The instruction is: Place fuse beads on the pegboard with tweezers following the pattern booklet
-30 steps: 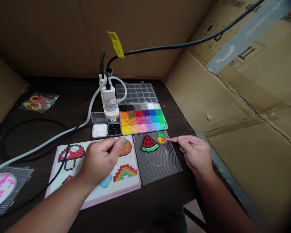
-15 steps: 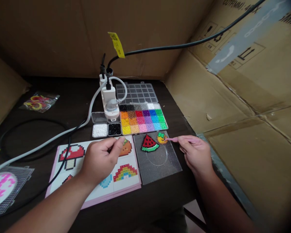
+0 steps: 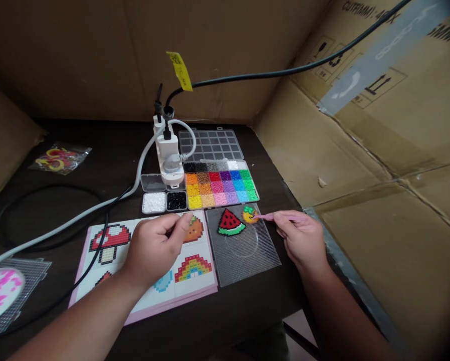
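Observation:
Pink tweezers [image 3: 285,216] are pinched in my right hand [image 3: 303,240], their tip at a small orange bead fruit [image 3: 249,215] with green leaves. That fruit sits at the far edge of a clear pegboard [image 3: 243,268], right of a bead watermelon slice [image 3: 231,223]. My left hand [image 3: 157,243] is closed above the pattern sheet [image 3: 142,301], thumb against the curled fingers; whether anything is inside is hidden. It covers part of the printed orange picture [image 3: 195,230]. A mushroom [image 3: 110,243] and a rainbow [image 3: 193,268] are also printed there.
Behind the pegboard lies a compartment box of coloured beads [image 3: 223,186] with its clear lid [image 3: 212,144] open. Small boxes hold white beads [image 3: 154,202] and black beads [image 3: 176,201]. A power strip [image 3: 169,155] and cables stand behind; another pegboard [image 3: 25,296] lies left. Cardboard walls surround the table.
Almost nothing differs. The whole view has shifted very slightly, while both hands and the tweezers keep practically the same position over the sheet and pegboard.

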The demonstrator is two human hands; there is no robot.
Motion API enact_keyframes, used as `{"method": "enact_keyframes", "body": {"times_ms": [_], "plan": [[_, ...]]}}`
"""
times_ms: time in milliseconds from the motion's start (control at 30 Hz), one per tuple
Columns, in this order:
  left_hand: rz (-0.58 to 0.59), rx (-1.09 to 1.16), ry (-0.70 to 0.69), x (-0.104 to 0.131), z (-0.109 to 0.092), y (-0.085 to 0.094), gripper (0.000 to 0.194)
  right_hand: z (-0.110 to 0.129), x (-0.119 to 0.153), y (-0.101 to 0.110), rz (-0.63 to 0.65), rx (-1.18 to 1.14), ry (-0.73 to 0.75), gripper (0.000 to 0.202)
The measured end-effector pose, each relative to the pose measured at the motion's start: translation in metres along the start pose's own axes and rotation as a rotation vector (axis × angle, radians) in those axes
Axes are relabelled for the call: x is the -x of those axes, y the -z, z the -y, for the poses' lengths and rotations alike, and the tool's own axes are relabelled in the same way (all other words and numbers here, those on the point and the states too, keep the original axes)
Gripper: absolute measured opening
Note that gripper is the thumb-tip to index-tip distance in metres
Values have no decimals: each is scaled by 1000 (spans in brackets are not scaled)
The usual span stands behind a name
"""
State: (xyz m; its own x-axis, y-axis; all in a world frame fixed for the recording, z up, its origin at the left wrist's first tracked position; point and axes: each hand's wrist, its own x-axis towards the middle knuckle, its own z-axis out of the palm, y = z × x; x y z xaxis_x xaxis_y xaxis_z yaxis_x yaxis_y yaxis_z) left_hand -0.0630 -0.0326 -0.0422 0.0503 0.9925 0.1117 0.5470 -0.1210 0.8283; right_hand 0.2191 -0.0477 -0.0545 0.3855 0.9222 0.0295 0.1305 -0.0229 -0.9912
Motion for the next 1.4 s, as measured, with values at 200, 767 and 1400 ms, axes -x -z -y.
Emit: {"method": "enact_keyframes", "body": {"times_ms": [200,767,1400], "plan": [[-1,-3,8,0,1,0,45,0,0,0,-4,28,6,12],[1,-2,7,0,-1,0,44,4,1,-3,-35,-20,-29,16],[1,-7,-1,0,0,0,44,1,0,-1,9,50,2,17]]}}
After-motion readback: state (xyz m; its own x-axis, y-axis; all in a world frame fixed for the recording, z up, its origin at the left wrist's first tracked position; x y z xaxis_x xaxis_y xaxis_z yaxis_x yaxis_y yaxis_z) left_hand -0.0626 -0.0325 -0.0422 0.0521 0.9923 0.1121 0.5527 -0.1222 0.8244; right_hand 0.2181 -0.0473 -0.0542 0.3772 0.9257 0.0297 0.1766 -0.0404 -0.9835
